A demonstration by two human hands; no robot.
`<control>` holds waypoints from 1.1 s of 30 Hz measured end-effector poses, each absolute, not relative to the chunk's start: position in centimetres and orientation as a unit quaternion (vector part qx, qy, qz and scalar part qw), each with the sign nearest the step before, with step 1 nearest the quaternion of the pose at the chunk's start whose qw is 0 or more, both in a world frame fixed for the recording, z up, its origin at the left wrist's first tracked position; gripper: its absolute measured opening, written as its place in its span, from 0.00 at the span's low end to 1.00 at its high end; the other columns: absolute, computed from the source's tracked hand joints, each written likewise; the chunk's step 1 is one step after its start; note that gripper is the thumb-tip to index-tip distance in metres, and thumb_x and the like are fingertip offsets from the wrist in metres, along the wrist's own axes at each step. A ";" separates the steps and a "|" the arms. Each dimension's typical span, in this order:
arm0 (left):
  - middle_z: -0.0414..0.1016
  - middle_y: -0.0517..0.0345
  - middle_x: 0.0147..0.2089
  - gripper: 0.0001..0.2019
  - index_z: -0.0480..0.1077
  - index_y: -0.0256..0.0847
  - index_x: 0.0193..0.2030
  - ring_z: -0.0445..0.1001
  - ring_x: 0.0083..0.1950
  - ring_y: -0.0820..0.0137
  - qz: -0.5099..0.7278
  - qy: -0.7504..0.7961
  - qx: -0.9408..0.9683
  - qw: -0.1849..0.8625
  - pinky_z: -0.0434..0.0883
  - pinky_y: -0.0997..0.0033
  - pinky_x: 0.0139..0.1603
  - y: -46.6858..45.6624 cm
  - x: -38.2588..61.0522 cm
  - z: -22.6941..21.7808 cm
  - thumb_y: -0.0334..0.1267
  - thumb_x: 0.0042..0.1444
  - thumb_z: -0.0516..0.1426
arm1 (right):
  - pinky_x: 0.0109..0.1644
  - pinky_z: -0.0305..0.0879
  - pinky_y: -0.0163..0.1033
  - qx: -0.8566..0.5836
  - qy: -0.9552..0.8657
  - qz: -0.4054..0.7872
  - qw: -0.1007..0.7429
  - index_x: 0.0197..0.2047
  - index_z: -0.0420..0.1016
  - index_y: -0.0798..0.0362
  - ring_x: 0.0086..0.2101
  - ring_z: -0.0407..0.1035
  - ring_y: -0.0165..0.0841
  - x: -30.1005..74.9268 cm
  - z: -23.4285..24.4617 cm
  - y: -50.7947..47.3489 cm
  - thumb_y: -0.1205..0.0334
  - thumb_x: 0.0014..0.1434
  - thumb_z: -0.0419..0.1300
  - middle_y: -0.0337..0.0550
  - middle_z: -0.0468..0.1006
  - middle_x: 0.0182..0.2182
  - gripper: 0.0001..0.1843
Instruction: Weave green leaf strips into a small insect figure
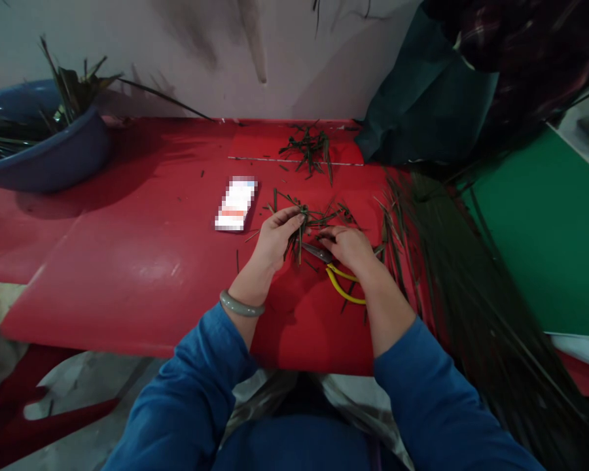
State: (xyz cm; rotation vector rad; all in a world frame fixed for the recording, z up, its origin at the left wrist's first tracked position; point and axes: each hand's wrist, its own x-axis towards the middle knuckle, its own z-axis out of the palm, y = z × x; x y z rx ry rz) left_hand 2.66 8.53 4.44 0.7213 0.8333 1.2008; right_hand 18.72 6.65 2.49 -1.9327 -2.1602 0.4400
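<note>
My left hand (277,234) pinches a small bundle of thin green leaf strips (308,222) over the red table (127,261). My right hand (349,248) is curled beside it, fingertips on the same strips. Just under the right hand lie yellow-handled pliers (341,284) on the table, touching the wrist; whether the hand grips them I cannot make out. A grey-green bangle (241,305) circles my left wrist. Both sleeves are blue.
A blue basin (49,154) with leaves stands at the far left. A small box (236,203) lies left of my hands. Cut scraps (310,149) lie at the back. Long leaves (451,261) spread along the right, beside a green board (535,229) and dark cloth (432,98).
</note>
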 end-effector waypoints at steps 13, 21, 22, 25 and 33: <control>0.74 0.60 0.28 0.11 0.73 0.35 0.32 0.69 0.27 0.78 0.423 0.376 0.422 0.708 0.69 0.74 0.33 8.0 3.2 3.7 0.35 0.38 0.63 | 0.40 0.64 0.38 -0.575 -0.624 0.267 0.458 0.34 0.75 0.53 0.35 0.69 0.32 19.4 4.1 6.2 0.55 0.53 0.56 0.42 0.75 0.31 0.12; 0.75 0.59 0.32 0.11 0.74 0.36 0.33 0.70 0.31 0.77 0.398 0.371 0.473 0.693 0.67 0.72 0.39 8.1 3.2 3.1 0.35 0.39 0.62 | 0.38 0.63 0.37 -0.564 -0.649 0.295 0.416 0.31 0.74 0.53 0.32 0.68 0.31 19.1 4.2 6.1 0.60 0.50 0.57 0.41 0.75 0.29 0.08; 0.75 0.59 0.31 0.12 0.74 0.36 0.33 0.70 0.31 0.77 0.397 0.374 0.474 0.691 0.67 0.72 0.39 8.1 3.1 3.1 0.36 0.39 0.62 | 0.38 0.63 0.37 -0.565 -0.650 0.295 0.415 0.31 0.74 0.53 0.32 0.68 0.31 19.1 4.3 6.1 0.60 0.50 0.57 0.41 0.75 0.29 0.07; 0.74 0.59 0.31 0.13 0.73 0.36 0.34 0.69 0.31 0.77 0.391 0.373 0.488 0.686 0.67 0.72 0.39 8.0 3.2 3.1 0.37 0.39 0.62 | 0.38 0.64 0.37 -0.570 -0.649 0.285 0.415 0.30 0.74 0.53 0.32 0.69 0.31 19.0 4.5 6.0 0.62 0.50 0.56 0.41 0.75 0.29 0.07; 0.71 0.60 0.29 0.10 0.71 0.35 0.32 0.67 0.30 0.78 0.395 0.385 0.554 0.624 0.66 0.74 0.35 8.1 3.3 2.5 0.38 0.43 0.59 | 0.40 0.64 0.38 -0.571 -0.676 0.238 0.401 0.30 0.73 0.53 0.33 0.69 0.31 18.5 4.4 5.9 0.64 0.50 0.55 0.42 0.75 0.30 0.06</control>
